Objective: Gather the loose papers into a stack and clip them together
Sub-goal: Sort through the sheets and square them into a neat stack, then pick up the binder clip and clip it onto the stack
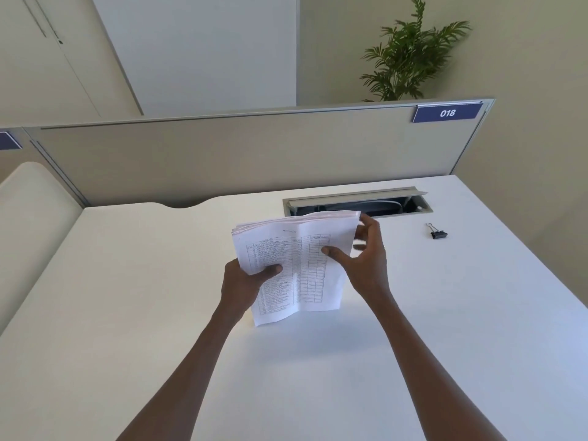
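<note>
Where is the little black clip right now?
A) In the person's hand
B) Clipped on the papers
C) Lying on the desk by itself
C: the binder clip lies alone on the desk, right of the paper stack that both hands hold.

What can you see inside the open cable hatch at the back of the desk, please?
Inside the cable hatch a dark cavity shows a grey looped cable. Its left part is hidden behind the paper stack, so I cannot tell what lies there.

- The papers (296, 265) are seen as thin white printed sheets.
- The desk (127, 313) is finished smooth and matt.
- The binder clip (438, 233) is made of black metal.
</note>
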Demonstrator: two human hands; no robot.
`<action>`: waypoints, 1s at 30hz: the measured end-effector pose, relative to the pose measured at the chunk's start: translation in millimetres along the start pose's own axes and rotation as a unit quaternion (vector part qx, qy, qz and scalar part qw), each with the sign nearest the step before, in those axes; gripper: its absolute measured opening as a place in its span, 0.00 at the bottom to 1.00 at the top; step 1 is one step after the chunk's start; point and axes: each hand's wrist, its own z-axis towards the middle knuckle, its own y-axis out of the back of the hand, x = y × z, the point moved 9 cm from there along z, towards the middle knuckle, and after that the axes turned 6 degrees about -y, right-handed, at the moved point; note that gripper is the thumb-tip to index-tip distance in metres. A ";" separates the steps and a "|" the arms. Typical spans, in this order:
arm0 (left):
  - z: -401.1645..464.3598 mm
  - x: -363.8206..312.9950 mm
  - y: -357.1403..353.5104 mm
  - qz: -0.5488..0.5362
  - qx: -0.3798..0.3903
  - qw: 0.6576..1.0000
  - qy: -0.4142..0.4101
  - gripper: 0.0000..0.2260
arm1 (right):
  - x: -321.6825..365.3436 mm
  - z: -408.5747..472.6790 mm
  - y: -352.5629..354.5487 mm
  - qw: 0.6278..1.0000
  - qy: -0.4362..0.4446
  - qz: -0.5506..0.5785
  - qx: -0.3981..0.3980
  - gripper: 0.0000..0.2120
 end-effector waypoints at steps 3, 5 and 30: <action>0.8 2.1 0.8 0.003 0.002 1.000 0.002 0.14 | 51.2 -10.2 12.9 0.973 0.173 -0.136 -0.069 0.40; 0.8 0.2 0.6 0.000 0.004 1.000 -0.003 0.13 | 82.8 -23.7 9.8 0.926 0.283 -0.229 -0.097 0.39; -0.5 -4.1 -7.9 -0.012 0.043 0.999 -0.020 0.16 | -49.0 -2.7 -21.5 0.989 -0.108 -0.004 0.103 0.29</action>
